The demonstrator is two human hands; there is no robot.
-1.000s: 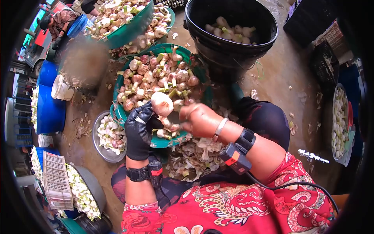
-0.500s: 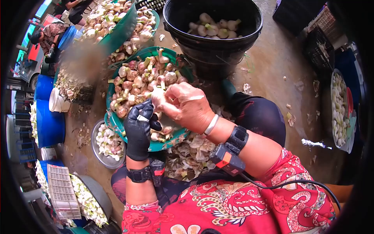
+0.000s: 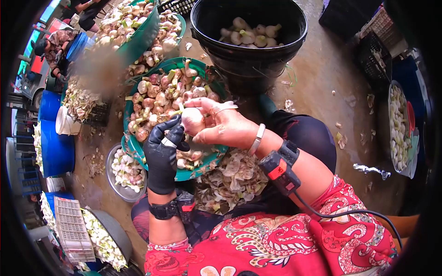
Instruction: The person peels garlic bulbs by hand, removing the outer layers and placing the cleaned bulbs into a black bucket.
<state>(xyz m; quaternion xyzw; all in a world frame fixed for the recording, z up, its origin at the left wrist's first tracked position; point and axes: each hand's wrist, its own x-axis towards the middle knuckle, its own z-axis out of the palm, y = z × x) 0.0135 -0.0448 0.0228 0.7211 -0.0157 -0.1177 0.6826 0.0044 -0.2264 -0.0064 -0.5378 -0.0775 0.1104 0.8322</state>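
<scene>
A whitish-pink garlic bulb (image 3: 192, 120) with a short green stem is held between my two hands. My left hand (image 3: 164, 149), in a black glove with a white band on one finger, grips it from the left with bent fingers. Bare, with tape round one finger, my right hand (image 3: 229, 124) cups the bulb from the right, thumb below and fingers above. Below them sits a green basin (image 3: 130, 149) of unpeeled, stemmed garlic bulbs (image 3: 154, 99). Whether a small tool is in the gloved fingers is hidden.
A black bucket (image 3: 246, 60) with pale bulbs stands beyond the basin. Papery skins (image 3: 230, 184) heap near my lap. A metal bowl (image 3: 125, 198) of cloves is at left. Another person (image 3: 55, 48) works at far left. A tub (image 3: 400, 124) of peeled garlic stands right.
My right hand has opened from a tight pinch to a wider grasp round the bulb, which now shows more clearly. My left hand has shifted slightly left.
</scene>
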